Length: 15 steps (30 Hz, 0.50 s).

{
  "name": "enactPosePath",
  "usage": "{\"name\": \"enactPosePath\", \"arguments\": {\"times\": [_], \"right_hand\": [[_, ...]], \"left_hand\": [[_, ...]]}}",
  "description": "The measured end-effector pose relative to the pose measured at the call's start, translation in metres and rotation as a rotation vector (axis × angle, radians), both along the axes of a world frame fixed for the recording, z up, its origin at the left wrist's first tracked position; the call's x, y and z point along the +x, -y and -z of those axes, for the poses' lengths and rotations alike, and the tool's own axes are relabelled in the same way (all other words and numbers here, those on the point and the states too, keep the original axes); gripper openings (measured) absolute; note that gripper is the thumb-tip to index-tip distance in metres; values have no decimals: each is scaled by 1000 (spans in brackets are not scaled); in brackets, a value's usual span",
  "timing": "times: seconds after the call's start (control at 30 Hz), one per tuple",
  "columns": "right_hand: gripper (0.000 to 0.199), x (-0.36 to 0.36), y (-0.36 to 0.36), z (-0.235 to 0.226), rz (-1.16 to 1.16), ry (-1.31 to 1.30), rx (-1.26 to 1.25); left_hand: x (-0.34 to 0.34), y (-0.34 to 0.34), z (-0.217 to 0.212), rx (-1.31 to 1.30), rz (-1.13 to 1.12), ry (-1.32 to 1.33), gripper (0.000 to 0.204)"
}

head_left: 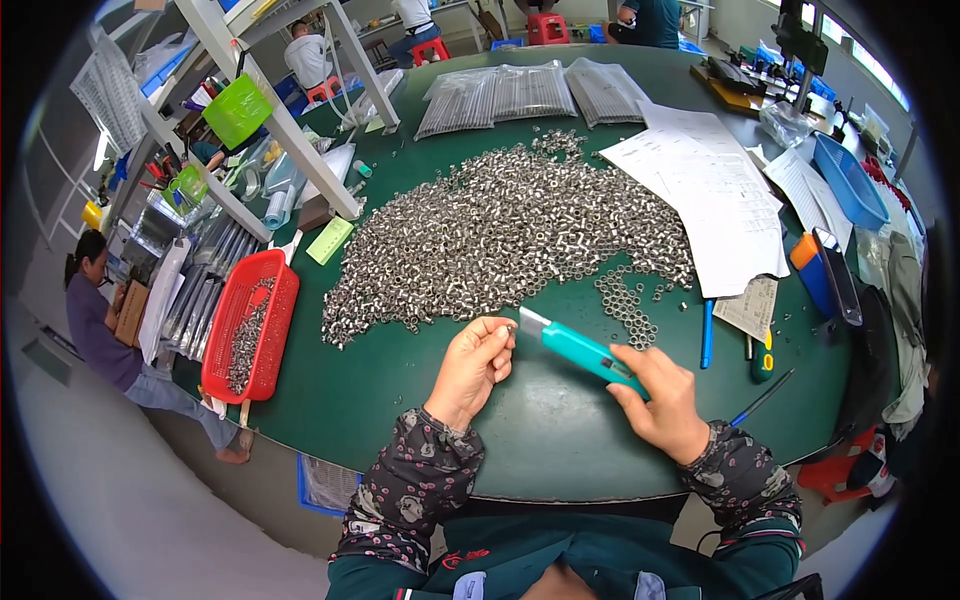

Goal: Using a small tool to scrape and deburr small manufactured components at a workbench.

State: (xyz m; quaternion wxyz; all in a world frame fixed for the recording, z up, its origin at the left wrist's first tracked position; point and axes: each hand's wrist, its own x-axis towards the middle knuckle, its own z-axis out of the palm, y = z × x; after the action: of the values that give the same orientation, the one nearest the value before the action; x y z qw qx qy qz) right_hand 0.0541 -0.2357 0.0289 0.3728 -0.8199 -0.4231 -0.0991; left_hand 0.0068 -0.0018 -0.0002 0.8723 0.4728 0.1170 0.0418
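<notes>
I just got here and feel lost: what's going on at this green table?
A person's right hand grips a teal utility knife, its bare blade pointing toward the left hand. The left fingertips pinch a small metal piece, mostly hidden. Beyond the hands, a broad heap of small metal rings covers much of the green table. A red plastic basket at the left holds more small metal pieces.
</notes>
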Motion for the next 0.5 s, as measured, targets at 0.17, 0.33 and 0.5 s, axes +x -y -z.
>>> {"name": "enactPosePath", "arguments": {"times": [0.17, 0.33, 0.5], "right_hand": [[34, 4, 1, 2, 32, -55, 177], [33, 5, 0, 5, -14, -88, 153], [31, 6, 1, 5, -39, -189, 131]], "left_hand": [[0, -1, -3, -94, -11, 6, 12], [-1, -1, -7, -3, -30, 1, 12], [1, 0, -5, 54, -53, 15, 14]]}}
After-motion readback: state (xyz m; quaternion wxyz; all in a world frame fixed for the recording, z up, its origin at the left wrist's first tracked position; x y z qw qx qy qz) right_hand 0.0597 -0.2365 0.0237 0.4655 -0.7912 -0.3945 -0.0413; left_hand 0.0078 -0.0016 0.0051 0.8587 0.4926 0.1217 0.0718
